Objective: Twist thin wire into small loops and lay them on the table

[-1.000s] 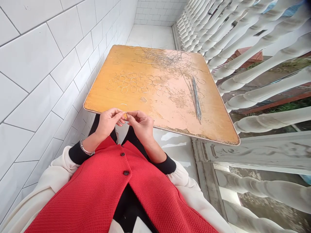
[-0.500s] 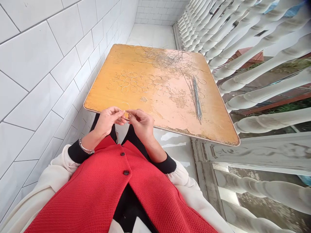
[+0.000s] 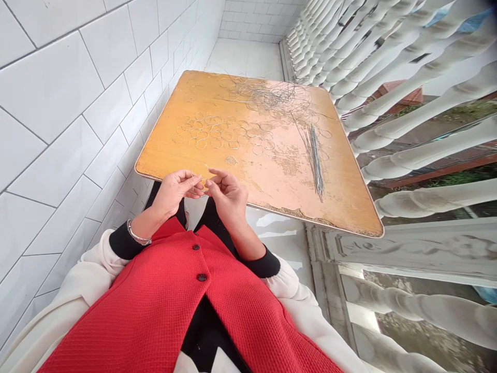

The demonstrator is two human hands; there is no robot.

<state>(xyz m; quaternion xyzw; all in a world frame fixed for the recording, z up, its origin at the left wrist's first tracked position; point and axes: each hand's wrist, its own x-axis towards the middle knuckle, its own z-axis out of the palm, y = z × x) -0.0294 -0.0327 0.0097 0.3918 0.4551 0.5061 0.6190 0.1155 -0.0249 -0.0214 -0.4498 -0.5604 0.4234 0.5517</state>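
Observation:
Just over the near edge of the table, my left hand (image 3: 179, 187) pinches a thin metal wire (image 3: 207, 166) between thumb and fingertips. The wire curves in an open loop towards my right hand (image 3: 227, 190). There, the index finger is raised apart from the thumb, and the thumb tip rests at the wire's lower part; fine contact is too small to make out. Beyond my hands, several wire rings (image 3: 215, 134) lie spread on the worn wooden table (image 3: 163, 150).
A tangle of loose wire (image 3: 274, 96) lies at the table's far side. To the right is a bundle of straight wires (image 3: 316, 163). A white tiled wall (image 3: 70, 77) runs along the left, and a white balustrade (image 3: 419, 153) stands on the right.
My right index finger has lifted away from the thumb, and the right hand has opened slightly. The left hand keeps its pinch on the wire. The view has shifted a little.

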